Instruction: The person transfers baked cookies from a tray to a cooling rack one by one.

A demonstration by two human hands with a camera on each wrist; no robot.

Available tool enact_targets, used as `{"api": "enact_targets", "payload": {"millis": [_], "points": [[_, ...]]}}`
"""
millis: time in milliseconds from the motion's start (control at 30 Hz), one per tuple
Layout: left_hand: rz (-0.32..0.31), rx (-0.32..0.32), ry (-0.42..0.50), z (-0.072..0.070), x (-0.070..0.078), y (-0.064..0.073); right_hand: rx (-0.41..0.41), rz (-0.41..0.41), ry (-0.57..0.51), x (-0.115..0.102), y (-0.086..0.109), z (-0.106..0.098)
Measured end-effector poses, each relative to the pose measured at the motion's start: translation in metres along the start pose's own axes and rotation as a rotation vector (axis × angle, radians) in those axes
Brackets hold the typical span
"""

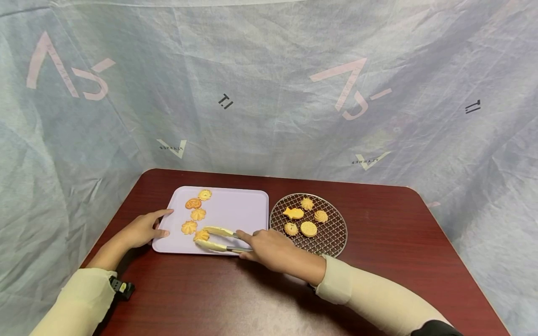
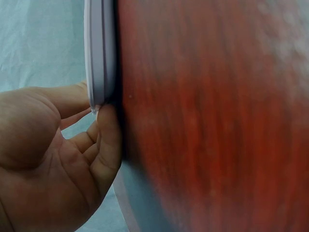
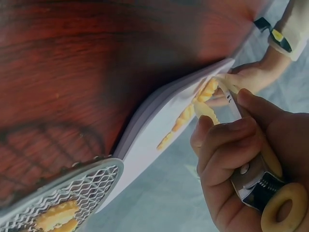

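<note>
1. Cookie [image 1: 202, 236], ridged and golden, lies near left on the tray [image 1: 241, 210]; creased printed cloth [image 1: 260, 70] hangs beyond.
2. Table [image 1: 201, 294]: red-brown woodgrain.
3. Tray: smooth lilac rectangle; left hand [image 1: 143, 228] pinches its near left corner.
4. Rack [image 1: 329, 237]: round wire mesh, right.
5. Right hand [image 1: 271, 249]: fingers curled round tongs [image 1: 216, 246], yellow tips flanking the cookie.

A pale glare lies on the tabletop [image 1: 260, 289] (softly blurred in the left-wrist view).

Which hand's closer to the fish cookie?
Right. The right hand, gripping tongs, is close by, slightly left of the fish cookie; the left hand is farther left, holding the tray.
</note>
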State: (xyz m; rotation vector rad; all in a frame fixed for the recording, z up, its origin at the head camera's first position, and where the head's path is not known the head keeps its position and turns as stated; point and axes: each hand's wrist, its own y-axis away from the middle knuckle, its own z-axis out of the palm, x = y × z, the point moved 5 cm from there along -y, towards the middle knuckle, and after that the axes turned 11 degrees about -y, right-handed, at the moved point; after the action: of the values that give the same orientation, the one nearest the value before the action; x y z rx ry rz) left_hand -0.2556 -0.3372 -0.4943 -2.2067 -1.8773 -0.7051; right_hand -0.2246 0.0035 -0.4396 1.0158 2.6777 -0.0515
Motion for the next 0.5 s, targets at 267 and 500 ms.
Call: {"api": "enact_targets", "payload": {"millis": [267, 500], "points": [[0.000, 0.004, 0.003, 0.000, 0.000, 0.001, 0.021, -0.004, -0.012, 0.004, 0.007, -0.002], [-0.001, 0.006, 0.005, 0.000, -0.001, 0.000, 0.020, 0.013, -0.033, 0.008, 0.012, -0.003]]}}
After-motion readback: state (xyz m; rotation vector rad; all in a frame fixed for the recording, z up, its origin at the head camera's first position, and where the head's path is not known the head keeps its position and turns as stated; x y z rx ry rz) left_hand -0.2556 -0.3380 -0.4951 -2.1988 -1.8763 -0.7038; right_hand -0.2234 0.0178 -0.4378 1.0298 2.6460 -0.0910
